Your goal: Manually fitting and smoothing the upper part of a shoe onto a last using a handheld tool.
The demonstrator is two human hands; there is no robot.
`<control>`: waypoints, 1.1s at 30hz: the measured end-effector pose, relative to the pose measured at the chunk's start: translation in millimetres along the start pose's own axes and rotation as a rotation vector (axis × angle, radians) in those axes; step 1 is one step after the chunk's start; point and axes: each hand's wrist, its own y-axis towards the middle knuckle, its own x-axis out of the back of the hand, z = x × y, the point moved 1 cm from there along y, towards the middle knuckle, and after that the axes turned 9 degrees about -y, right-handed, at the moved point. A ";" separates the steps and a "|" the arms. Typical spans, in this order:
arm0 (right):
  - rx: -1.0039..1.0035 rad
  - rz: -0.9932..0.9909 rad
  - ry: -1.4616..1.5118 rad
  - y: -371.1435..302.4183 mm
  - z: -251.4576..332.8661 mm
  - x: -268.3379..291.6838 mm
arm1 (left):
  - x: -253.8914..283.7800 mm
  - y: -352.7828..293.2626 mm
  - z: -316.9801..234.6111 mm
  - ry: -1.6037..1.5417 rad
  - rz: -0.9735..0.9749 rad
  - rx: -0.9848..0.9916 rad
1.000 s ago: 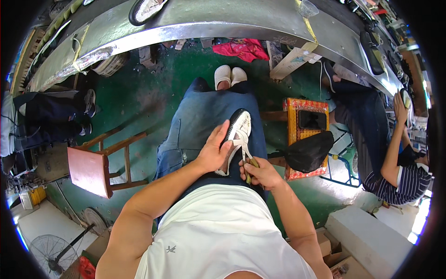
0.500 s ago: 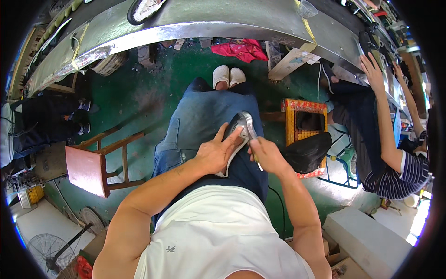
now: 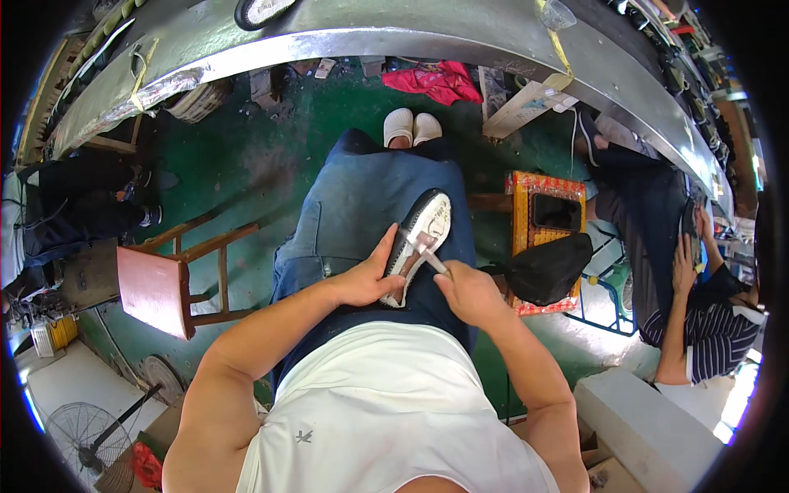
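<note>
A half-made shoe (image 3: 433,215) lies on my lap, its pale underside facing up and a black upper showing along its left edge. My left hand (image 3: 374,275) grips its near left side, thumb over the underside and fingers along the black edge. In my right hand (image 3: 472,293) is a hammer (image 3: 436,261), its slightly blurred head over the middle of the shoe's underside. I cannot tell whether the head touches it. Beneath the shoe is the blue cloth (image 3: 362,193) covering my legs.
A metal-edged workbench (image 3: 353,43) runs across the far side, with another shoe (image 3: 261,10) on it. To my left stands a wooden stool (image 3: 156,287). At right, a phone (image 3: 557,212) and black cloth (image 3: 549,267) rest on an orange seat; a co-worker (image 3: 707,329) sits beyond.
The shoe has turned so its underside faces up more fully. My left hand has moved back toward its near side. The hammer has swung from the toe's right edge onto the middle.
</note>
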 end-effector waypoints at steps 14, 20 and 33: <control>-0.599 0.058 1.093 -22.0 -58.5 -32.6 | 56.5 69.5 -69.6 -0.641 -0.171 0.123; -0.639 0.085 1.129 6.4 -91.1 -25.8 | 161.1 122.5 -279.4 -0.291 -0.188 -0.221; -0.691 0.111 1.181 72.3 -124.3 14.7 | 365.8 370.1 -408.3 1.981 -0.594 -0.275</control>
